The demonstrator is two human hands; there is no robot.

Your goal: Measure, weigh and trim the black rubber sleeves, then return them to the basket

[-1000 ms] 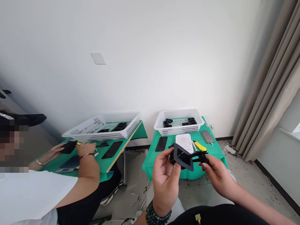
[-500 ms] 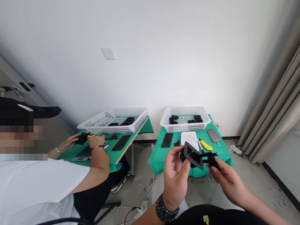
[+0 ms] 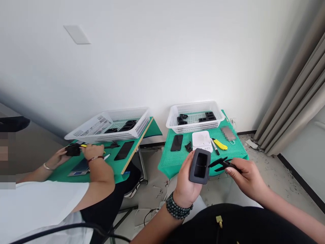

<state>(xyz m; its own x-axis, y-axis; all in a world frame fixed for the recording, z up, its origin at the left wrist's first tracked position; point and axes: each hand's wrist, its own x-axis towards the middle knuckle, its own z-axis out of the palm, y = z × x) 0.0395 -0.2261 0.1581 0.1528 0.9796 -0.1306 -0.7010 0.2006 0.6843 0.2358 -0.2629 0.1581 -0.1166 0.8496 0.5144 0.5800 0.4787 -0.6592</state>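
Note:
My left hand (image 3: 187,184) is closed around a hollow black rectangular part (image 3: 200,166) with a wide rounded rim. Its opening faces me, and a thin line crosses the inside. To its right, my right hand (image 3: 245,178) pinches a forked black strip piece (image 3: 224,164). The prongs of that piece point left at the part's right edge; I cannot tell whether they touch. Beyond my hands, on the green-covered table (image 3: 167,162), are a small white scale (image 3: 201,138), a yellow-handled cutter (image 3: 220,144), a marker (image 3: 215,146) and black scraps (image 3: 188,146).
A white basket (image 3: 195,127) with several black parts stands at the table's back. A dark phone (image 3: 177,143) lies left, a blurred phone-like object (image 3: 228,133) right. On the left, a co-worker's hands (image 3: 93,152) work at another table with its own basket (image 3: 109,136).
The black part has turned in my left hand from tilted to upright, its opening now facing me. My right hand has drawn the forked piece slightly back. The view has shifted right and down.

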